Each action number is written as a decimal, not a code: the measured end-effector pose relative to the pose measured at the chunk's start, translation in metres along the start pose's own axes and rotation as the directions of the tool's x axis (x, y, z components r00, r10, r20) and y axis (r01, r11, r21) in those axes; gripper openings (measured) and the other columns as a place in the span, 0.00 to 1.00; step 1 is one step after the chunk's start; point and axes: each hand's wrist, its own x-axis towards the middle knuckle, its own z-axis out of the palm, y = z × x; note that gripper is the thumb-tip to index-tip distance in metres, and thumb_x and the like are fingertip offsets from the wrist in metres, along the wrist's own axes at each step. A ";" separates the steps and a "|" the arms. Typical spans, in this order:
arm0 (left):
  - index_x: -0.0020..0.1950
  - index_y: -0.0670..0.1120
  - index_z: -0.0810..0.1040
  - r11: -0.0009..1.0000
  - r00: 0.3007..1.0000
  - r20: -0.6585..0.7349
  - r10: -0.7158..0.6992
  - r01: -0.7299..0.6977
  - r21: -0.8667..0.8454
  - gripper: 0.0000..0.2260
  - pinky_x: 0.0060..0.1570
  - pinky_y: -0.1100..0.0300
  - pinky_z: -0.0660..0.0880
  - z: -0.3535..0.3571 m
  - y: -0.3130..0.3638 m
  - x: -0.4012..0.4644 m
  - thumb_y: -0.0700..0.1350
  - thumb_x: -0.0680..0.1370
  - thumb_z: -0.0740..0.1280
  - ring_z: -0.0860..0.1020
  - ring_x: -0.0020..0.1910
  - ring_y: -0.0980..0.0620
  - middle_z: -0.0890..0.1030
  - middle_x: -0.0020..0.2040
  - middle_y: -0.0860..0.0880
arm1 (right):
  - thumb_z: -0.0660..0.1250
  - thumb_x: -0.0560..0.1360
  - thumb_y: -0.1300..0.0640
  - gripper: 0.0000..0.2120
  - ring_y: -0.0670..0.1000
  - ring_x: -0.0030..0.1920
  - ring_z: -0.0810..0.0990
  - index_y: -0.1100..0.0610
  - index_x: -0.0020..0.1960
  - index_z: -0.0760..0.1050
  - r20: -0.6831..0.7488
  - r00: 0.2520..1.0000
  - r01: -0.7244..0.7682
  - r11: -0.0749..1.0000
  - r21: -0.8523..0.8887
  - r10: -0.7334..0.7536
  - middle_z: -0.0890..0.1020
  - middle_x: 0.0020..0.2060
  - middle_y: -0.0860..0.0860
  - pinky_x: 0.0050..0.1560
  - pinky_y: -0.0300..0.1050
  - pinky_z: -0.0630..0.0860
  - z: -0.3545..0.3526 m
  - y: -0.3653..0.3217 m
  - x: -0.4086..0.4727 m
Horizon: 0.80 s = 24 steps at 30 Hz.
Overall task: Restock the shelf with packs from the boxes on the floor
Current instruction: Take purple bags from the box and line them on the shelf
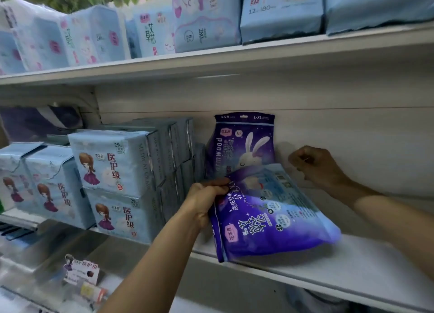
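purple pack [270, 221] tilted, long axis running from shelf [352, 261] front edge up toward back wall, lower end on shelf | left hand [206, 197] pinching its top-left edge | right hand [317, 165] curled, holding nothing, near back wall | upright purple rabbit pack [244, 143] behind, marked "L-XL" | blue packs [112, 162] stacked at left
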 end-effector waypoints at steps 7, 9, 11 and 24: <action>0.48 0.39 0.81 0.984 0.998 -0.046 0.037 -0.045 -0.174 0.11 0.42 0.52 0.80 0.025 0.010 -0.006 0.28 0.76 0.62 0.80 0.36 0.45 0.82 0.41 0.41 | 0.66 0.71 0.38 0.16 0.41 0.56 0.75 0.48 0.50 0.81 0.155 0.981 0.127 0.991 -0.051 -0.118 0.79 0.52 0.39 0.56 0.37 0.70 -0.034 -0.039 -0.057; 0.52 0.38 0.81 0.981 0.998 -0.042 0.037 -0.045 -0.189 0.11 0.48 0.45 0.81 0.030 0.014 -0.011 0.28 0.75 0.63 0.81 0.38 0.43 0.82 0.42 0.40 | 0.64 0.64 0.31 0.26 0.37 0.58 0.72 0.45 0.55 0.80 0.210 0.961 0.215 0.963 -0.160 -0.180 0.76 0.53 0.32 0.60 0.32 0.67 -0.041 -0.043 -0.072; 0.53 0.38 0.80 0.977 0.999 -0.028 0.029 -0.034 -0.208 0.10 0.54 0.38 0.78 0.035 0.018 -0.017 0.28 0.75 0.64 0.81 0.40 0.41 0.82 0.43 0.39 | 0.64 0.61 0.25 0.37 0.40 0.61 0.71 0.46 0.62 0.77 0.246 0.923 0.373 0.846 -0.381 -0.296 0.75 0.58 0.35 0.64 0.39 0.68 -0.048 -0.040 -0.085; 0.47 0.40 0.77 0.953 0.997 0.079 0.005 0.019 -0.302 0.06 0.54 0.44 0.78 0.045 0.032 -0.041 0.30 0.77 0.64 0.81 0.50 0.40 0.81 0.51 0.38 | 0.75 0.67 0.48 0.27 0.55 0.49 0.83 0.54 0.62 0.72 0.241 0.629 0.620 0.290 -0.729 -0.739 0.84 0.52 0.53 0.49 0.49 0.77 -0.050 -0.031 -0.102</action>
